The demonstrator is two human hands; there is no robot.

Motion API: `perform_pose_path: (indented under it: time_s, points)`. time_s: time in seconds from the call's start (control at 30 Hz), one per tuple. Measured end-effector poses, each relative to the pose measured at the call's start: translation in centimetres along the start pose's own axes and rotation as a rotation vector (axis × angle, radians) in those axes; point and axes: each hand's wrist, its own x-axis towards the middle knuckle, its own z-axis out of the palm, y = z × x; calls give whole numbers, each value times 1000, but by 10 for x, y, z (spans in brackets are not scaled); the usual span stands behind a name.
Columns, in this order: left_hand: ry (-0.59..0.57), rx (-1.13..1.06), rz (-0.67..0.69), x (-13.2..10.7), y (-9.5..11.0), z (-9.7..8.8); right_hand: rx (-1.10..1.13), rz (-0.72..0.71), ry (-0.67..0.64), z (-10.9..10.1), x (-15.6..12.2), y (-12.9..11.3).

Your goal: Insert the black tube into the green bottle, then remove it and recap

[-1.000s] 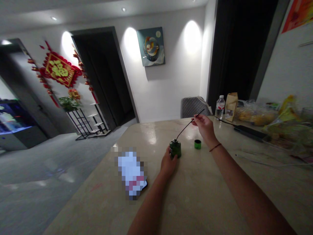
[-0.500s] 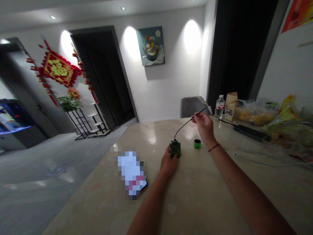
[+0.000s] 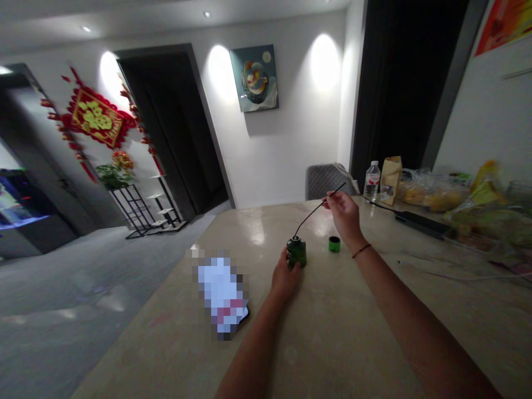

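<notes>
A small dark green bottle (image 3: 297, 252) stands on the beige marble table (image 3: 332, 332). My left hand (image 3: 284, 277) is wrapped round its near side. Pinched in my right hand (image 3: 344, 215) is a thin black stick (image 3: 311, 215) that slants down to the left, its lower tip just above the bottle's mouth. The bottle's green cap (image 3: 334, 244) sits on the table to the right of the bottle, below my right hand. A thin red band circles my right wrist.
A blurred white phone-like object (image 3: 222, 296) lies at the table's left edge. Along the right side lie a water bottle (image 3: 371, 181), a brown paper bag (image 3: 391, 173), plastic bags of food (image 3: 436, 194), and a long black item (image 3: 419, 223). A grey chair (image 3: 326, 182) stands at the far end.
The stick's lower tip has come up out of the bottle and now hangs just above its mouth. My left hand keeps hold of the bottle.
</notes>
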Motion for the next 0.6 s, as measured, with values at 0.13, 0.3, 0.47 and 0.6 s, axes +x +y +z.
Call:
perform_pose_path:
  time_s: [0.13, 0.3, 0.47, 0.6]
  points:
    - [10, 8, 3, 0, -2, 1, 4, 13, -71, 3, -3, 1]
    - [16, -6, -23, -1, 2, 0, 0, 63, -239, 15, -13, 9]
    - [14, 3, -36, 0, 2, -1, -130, 108, -411, 26, -27, 28]
    - [3, 16, -10, 0, 0, 0, -221, 139, -489, 30, -34, 39]
